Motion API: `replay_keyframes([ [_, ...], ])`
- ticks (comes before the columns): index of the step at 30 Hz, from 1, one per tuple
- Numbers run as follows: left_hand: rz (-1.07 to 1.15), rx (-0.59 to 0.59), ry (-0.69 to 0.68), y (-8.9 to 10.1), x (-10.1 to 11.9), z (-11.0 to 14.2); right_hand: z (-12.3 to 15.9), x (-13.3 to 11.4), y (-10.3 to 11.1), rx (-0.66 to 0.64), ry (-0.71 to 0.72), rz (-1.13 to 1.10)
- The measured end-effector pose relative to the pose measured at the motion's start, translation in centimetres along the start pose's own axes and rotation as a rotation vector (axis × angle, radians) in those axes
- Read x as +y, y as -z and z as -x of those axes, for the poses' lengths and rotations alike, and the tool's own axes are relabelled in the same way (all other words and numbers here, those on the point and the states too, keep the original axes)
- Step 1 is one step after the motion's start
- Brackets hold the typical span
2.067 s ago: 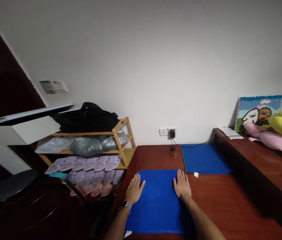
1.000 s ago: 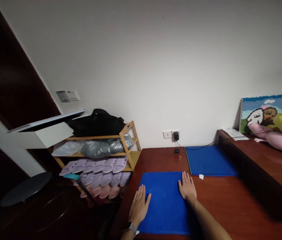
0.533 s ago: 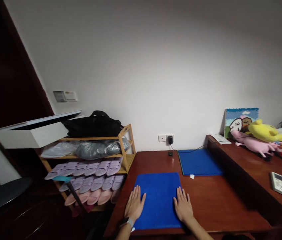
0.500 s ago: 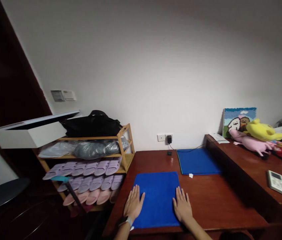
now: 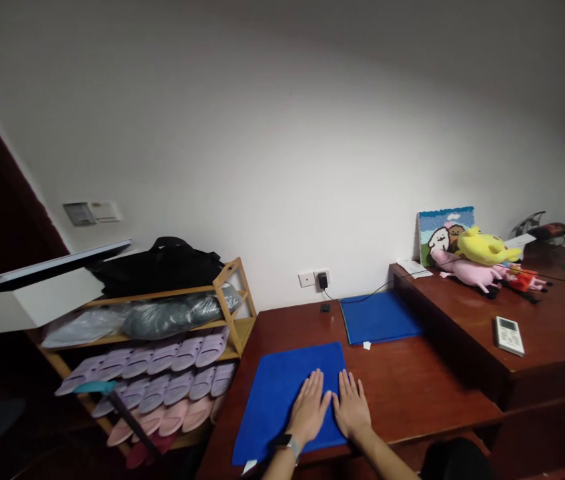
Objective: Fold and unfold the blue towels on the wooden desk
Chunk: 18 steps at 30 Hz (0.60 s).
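A blue cloth [image 5: 272, 393] lies flat near the front edge of the brown wooden table [image 5: 417, 393], with a white tag at its lower left corner. My left hand [image 5: 309, 408] rests flat on the cloth, right of its middle, fingers stretched out; a watch is on that wrist. Close beside it, my right hand [image 5: 351, 405] lies flat over the cloth's right edge, fingers extended. The two thumbs almost meet. Neither hand grips anything. Farther back lies a second blue cloth [image 5: 382, 317], folded, with a white tag at its front edge.
Left of the table stands a wooden rack [image 5: 236, 303] with rows of slippers [image 5: 177, 357], wrapped bundles and a black bag [image 5: 162, 267]. On the raised surface at right are plush toys [image 5: 482, 247], a picture [image 5: 445, 233] and a white remote [image 5: 509, 335]. A plugged-in adapter [image 5: 323, 281] trails a cable.
My left hand has slid right across the cloth from its left edge to beside my right hand. My right hand stays at the right edge. The camera view has turned slightly right.
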<state>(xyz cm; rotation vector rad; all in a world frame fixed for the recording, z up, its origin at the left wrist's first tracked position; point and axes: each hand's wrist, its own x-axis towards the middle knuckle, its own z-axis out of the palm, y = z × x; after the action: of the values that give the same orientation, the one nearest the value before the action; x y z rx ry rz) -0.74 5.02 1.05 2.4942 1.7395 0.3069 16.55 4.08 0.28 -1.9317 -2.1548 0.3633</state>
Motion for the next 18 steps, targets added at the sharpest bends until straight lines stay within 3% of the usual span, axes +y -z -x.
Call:
replay_keyframes([
  [3,0.031,-0.087,-0.012,-1.0,3.6,-0.6,-0.5,0.5,-1.1,-0.019,0.034,-0.001],
  [5,0.022,-0.109,0.014,-1.2,3.4,-0.1,-0.8,0.6,-1.5,-0.015,0.03,-0.015],
  [7,0.005,-0.103,0.037,-1.1,1.3,1.2,-0.8,0.6,-1.6,0.006,0.008,-0.028],
  [14,-0.067,-0.024,0.303,0.5,-10.8,8.5,0.1,-0.2,0.1,0.024,-0.007,-0.014],
  [18,-0.107,0.01,0.336,0.8,-12.6,10.7,0.2,-0.6,1.1,-0.002,-0.023,0.011],
])
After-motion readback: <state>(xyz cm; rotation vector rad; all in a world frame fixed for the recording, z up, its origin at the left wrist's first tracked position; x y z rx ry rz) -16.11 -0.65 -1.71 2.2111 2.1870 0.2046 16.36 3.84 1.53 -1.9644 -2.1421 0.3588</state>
